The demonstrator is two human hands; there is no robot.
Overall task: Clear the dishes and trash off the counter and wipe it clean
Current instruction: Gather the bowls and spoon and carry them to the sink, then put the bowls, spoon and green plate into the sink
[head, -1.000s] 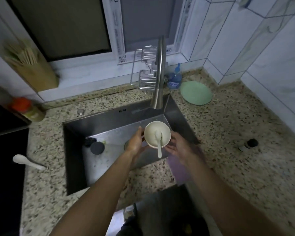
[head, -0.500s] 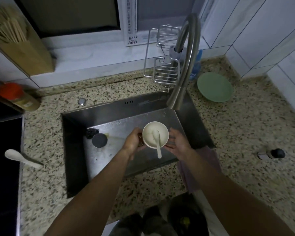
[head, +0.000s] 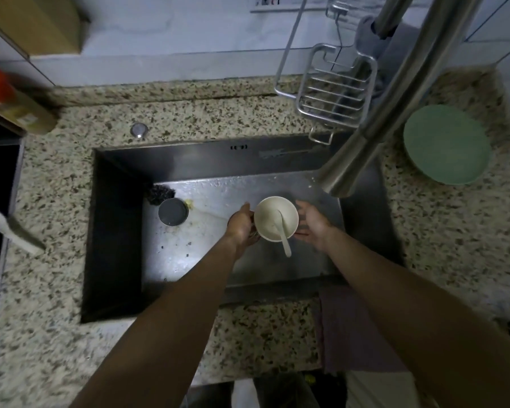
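While the bowl (head: 276, 218) hangs over the sink (head: 124, 219) basin between both hands, main risk is a drop. Left hand (head: 241, 228) curls around the bowl's left side, fingers partly hidden behind the wall. Right hand (head: 312, 223) is spread, palm toward the bowl; can't tell if it touches the rim or sits just beside it. If it doesn't, the grip is effectively one-sided. Basin floor looks wet, so damp fingers and a slip are plausible.

Second risk: the spoon (head: 281, 231) is loose in the bowl. Any tilt toward the person and it slides out into the sink. Noise or a chip, probably nothing worse.

Third: the faucet (head: 374, 136) spout sits just beyond and to the right of the right hand, above bowl level. Lifting the bowl up and right could knock the rim on it.

Orientation: bowl upright, mouth facing up at the camera, round, so no long axis of its own. Spoon's long axis runs from bowl centre toward the person, angled slightly toward the right hand; scoop end down inside, handle end overhanging the near rim.

Left on the counter: green plate (head: 446, 144) beyond the right hand, white spoon (head: 11, 229) far out past the left hand, purple cloth (head: 351, 328) under the right forearm at the sink's near edge. Wiping not started, by my read.
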